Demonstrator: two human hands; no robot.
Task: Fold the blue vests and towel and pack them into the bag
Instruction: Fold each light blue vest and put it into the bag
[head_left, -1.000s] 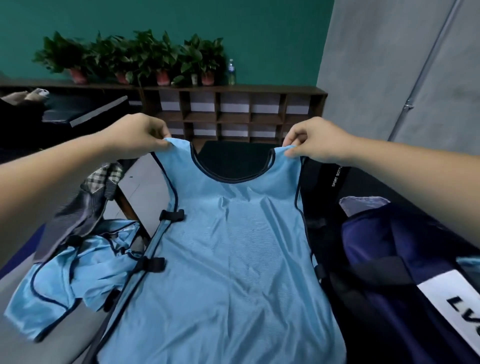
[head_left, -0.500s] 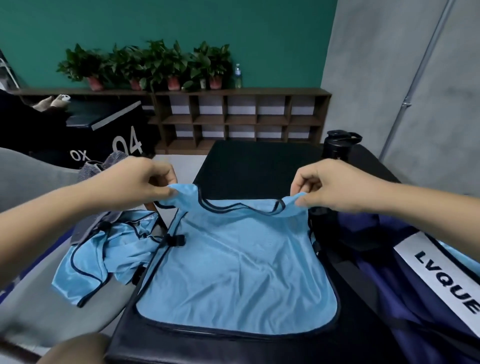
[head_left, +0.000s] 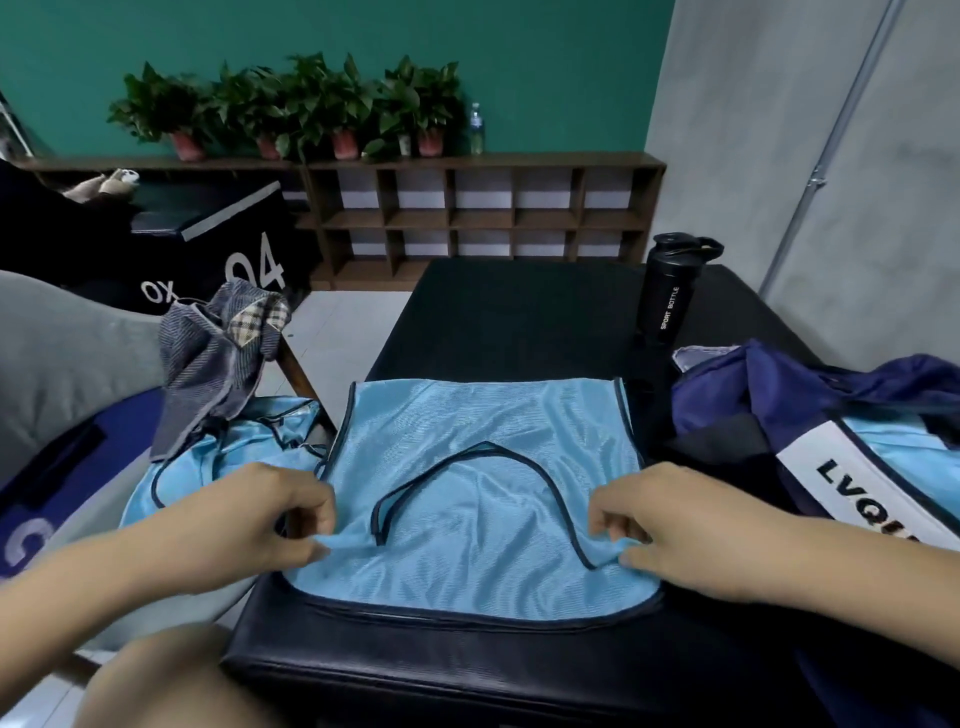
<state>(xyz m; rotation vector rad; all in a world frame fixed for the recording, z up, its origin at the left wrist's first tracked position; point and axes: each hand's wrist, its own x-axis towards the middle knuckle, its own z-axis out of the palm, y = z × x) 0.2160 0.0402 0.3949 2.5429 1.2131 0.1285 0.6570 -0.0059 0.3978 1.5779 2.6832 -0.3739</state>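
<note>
Vest in light blue lies doubled over on the black padded table before us, its neckline turned toward the near hem. Our left hand pinches the left shoulder strap between thumb and curled fingers. Our right hand pinches the right strap the same way, and both sit low against the cloth. A second blue vest lies crumpled just left of the table, with the lower end of a grey striped towel resting on it. At right the navy bag gapes open with light blue fabric showing inside, and a black sport bottle stands behind it.
</note>
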